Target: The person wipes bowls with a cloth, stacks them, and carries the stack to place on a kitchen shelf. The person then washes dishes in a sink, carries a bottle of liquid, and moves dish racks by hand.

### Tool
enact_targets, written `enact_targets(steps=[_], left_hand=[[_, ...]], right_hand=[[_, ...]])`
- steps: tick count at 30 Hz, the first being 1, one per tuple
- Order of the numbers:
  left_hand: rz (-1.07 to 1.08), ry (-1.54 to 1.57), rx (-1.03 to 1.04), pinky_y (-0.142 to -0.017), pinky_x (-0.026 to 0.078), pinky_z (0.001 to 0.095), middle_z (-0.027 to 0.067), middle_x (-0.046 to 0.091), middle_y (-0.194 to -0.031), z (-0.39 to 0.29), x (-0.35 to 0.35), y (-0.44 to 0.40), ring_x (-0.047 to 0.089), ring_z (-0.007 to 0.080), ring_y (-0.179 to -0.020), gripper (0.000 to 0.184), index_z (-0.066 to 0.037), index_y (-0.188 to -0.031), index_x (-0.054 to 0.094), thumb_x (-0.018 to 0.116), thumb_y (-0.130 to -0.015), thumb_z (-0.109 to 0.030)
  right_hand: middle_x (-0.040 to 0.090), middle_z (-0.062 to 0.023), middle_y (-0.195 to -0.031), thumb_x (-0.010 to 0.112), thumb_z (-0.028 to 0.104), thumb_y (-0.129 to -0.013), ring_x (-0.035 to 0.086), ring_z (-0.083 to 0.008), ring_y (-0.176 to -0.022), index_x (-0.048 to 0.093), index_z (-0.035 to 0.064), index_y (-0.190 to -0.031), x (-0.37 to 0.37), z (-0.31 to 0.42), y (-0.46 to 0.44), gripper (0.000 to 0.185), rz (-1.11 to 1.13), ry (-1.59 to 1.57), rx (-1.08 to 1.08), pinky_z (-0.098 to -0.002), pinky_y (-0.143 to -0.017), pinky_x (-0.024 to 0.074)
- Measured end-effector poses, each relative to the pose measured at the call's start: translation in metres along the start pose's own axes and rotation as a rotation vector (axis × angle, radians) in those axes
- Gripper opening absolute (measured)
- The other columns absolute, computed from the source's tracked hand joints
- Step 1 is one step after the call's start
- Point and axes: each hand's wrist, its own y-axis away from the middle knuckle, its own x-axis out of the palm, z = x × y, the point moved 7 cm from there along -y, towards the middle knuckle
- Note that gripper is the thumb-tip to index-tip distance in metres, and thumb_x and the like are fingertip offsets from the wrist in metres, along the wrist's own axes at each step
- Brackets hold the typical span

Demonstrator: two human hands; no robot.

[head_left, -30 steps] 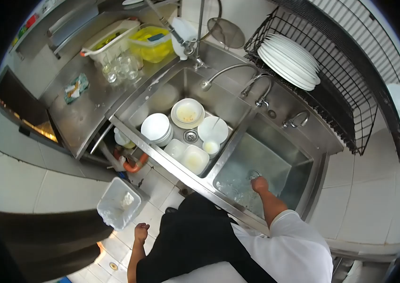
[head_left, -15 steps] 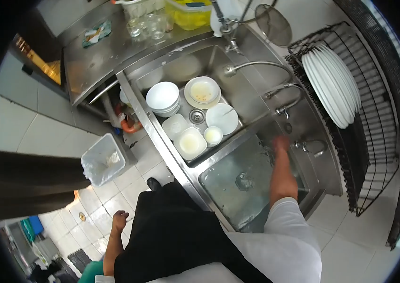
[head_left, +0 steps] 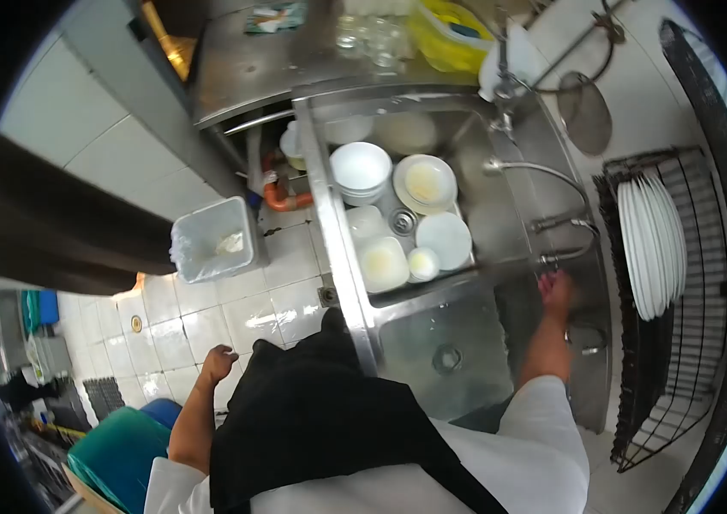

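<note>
My right hand [head_left: 557,291] is at the back ledge of the sink, close to the base of a tap [head_left: 552,259]. Its fingers are blurred, so whether they touch the tap is unclear. Below and to the left of it lies the water-filled basin [head_left: 397,343], with a round drain [head_left: 447,360] visible through the water. My left hand [head_left: 222,361] hangs at my side over the tiled floor, fingers curled, with nothing visible in it.
The other basin holds stacked white bowls [head_left: 361,169], a soiled plate [head_left: 426,184] and square dishes [head_left: 383,264]. White plates [head_left: 653,248] stand in a wire rack [head_left: 693,343] on the right. A lined bin [head_left: 213,240] is on the floor; glasses [head_left: 372,38] and a yellow tub [head_left: 449,38] sit on the counter.
My right hand has come up out of the filled basin's far edge to the tap ledge. The view has turned, shifting the sink to the right. My left hand still hangs at my side.
</note>
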Motion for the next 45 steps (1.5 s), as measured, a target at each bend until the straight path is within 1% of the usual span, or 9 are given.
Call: enact_targets(steps=[4,8,19,21,24,27,33,38,45], left_hand=[[-0.061,-0.064,0.12,-0.09,0.044,0.0378,0.0231,0.06,-0.107,0.044,0.026,-0.049,0.056,0.0348,-0.103,0.044,0.004,-0.102,0.062,0.058,-0.077,-0.032],[-0.113,0.046,0.085,-0.089,0.045,0.0388,0.0223,0.061,-0.105,0.034,0.029,-0.041,0.056,0.0353,-0.102,0.043,0.0,-0.103,0.063,0.056,-0.078,-0.034],[-0.036,0.3,-0.105,-0.08,0.048,0.0404,0.0237,0.062,-0.095,0.115,0.032,0.063,0.061,0.0349,-0.091,0.04,0.001,-0.085,0.068,0.058,-0.071,-0.035],[-0.167,0.413,-0.297,-0.079,0.048,0.0421,0.0215,0.064,-0.09,0.182,0.092,0.049,0.061,0.0369,-0.088,0.037,-0.001,-0.083,0.069,0.061,-0.07,-0.035],[-0.149,0.507,-0.439,-0.082,0.047,0.0411,0.0221,0.062,-0.098,0.226,0.116,0.073,0.06,0.0365,-0.094,0.041,0.0,-0.087,0.068,0.061,-0.069,-0.037],[-0.168,0.657,-0.555,-0.086,0.046,0.0395,0.0234,0.06,-0.107,0.246,0.118,0.102,0.057,0.0357,-0.103,0.045,0.002,-0.093,0.067,0.061,-0.069,-0.036],[-0.434,0.883,-0.789,-0.082,0.047,0.0414,0.0223,0.063,-0.099,0.305,0.141,0.141,0.061,0.0364,-0.094,0.039,0.0,-0.09,0.068,0.063,-0.071,-0.034],[-0.582,1.076,-0.943,-0.082,0.047,0.0411,0.0213,0.063,-0.099,0.31,0.157,0.179,0.061,0.035,-0.095,0.035,0.0,-0.092,0.067,0.063,-0.074,-0.029],[-0.669,1.402,-1.155,-0.085,0.046,0.042,0.0248,0.061,-0.104,0.241,0.199,0.215,0.059,0.0371,-0.099,0.038,0.005,-0.096,0.064,0.058,-0.074,-0.027]], right_hand=[[0.058,-0.0197,-0.113,0.056,0.034,-0.081,0.055,-0.0366,-0.104,0.047,0.0032,-0.125,0.035,-0.066,0.012,0.054,0.086,1.422,-0.514,-0.0443,-0.089,0.042],[0.056,-0.0112,-0.119,0.057,0.028,-0.081,0.054,-0.0352,-0.109,0.052,0.0121,-0.117,0.09,-0.092,0.172,0.04,0.151,1.977,-0.23,-0.0511,-0.088,0.0423],[0.065,-0.0172,-0.085,0.062,0.024,-0.077,0.063,-0.0349,-0.084,0.065,0.0,-0.085,0.245,-0.047,0.3,0.025,0.26,1.83,-0.805,-0.0438,-0.072,0.0506],[0.063,-0.008,-0.071,0.051,0.04,-0.087,0.058,-0.0246,-0.059,0.064,0.0042,-0.08,0.279,-0.051,0.264,0.038,0.46,1.551,-1.817,-0.036,-0.051,0.0456],[0.065,-0.0093,-0.071,0.061,0.027,-0.076,0.06,-0.0282,-0.059,0.066,0.0078,-0.077,0.391,-0.083,0.31,0.02,0.967,1.672,-1.749,-0.0409,-0.055,0.0491],[0.064,-0.0145,-0.075,0.064,0.019,-0.077,0.062,-0.0259,-0.067,0.065,-0.0015,-0.082,0.484,-0.139,0.452,0.021,1.321,1.391,-1.035,-0.0365,-0.064,0.0487],[0.064,-0.0182,-0.085,0.062,0.017,-0.078,0.063,-0.0273,-0.077,0.062,-0.001,-0.098,0.543,-0.285,0.73,0.027,2.125,1.441,-1.235,-0.0335,-0.072,0.0485],[0.065,-0.0125,-0.089,0.059,0.018,-0.084,0.061,-0.0192,-0.084,0.059,-0.0003,-0.108,0.509,-0.34,0.909,0.03,2.541,1.527,-0.955,-0.0293,-0.075,0.0468],[0.061,-0.0135,-0.106,0.053,0.019,-0.09,0.06,-0.022,-0.096,0.055,0.0004,-0.115,0.463,-0.404,1.019,0.031,2.808,1.829,0.541,-0.0323,-0.085,0.0463]])
